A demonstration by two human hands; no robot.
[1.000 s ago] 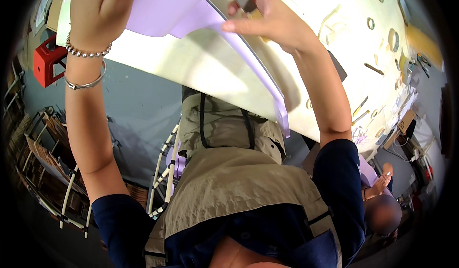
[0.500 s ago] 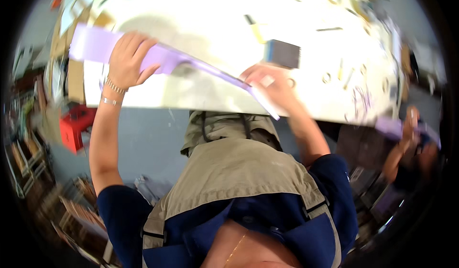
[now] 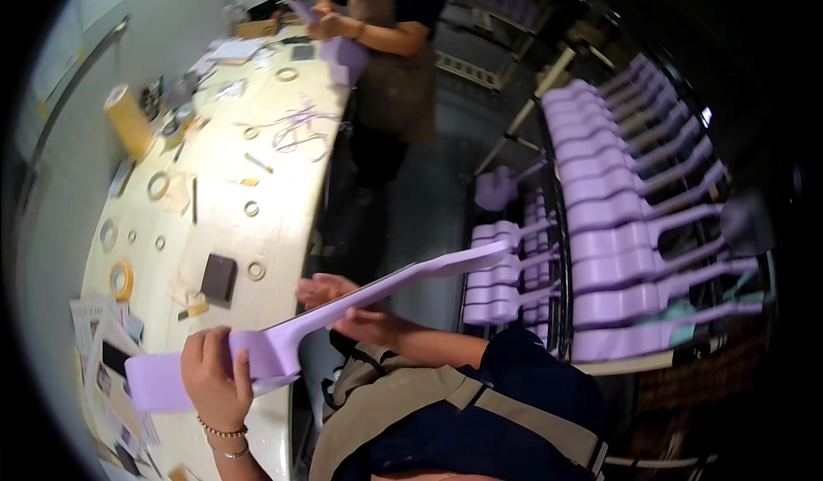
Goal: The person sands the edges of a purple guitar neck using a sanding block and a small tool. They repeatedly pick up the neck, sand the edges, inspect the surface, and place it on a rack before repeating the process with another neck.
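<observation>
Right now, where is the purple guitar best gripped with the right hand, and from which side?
Probably by the guitar's slim neck, from underneath, where the right hand sits open; it looks narrow enough to wrap, while the left hand clasps the wide body.

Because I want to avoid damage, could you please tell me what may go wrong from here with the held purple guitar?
The headstock of the held guitar points toward the racked guitars; a turn might knock them, though the gap is hard to judge. The right hand looks open at the neck, so the guitar could drop if the left hand slips.
</observation>
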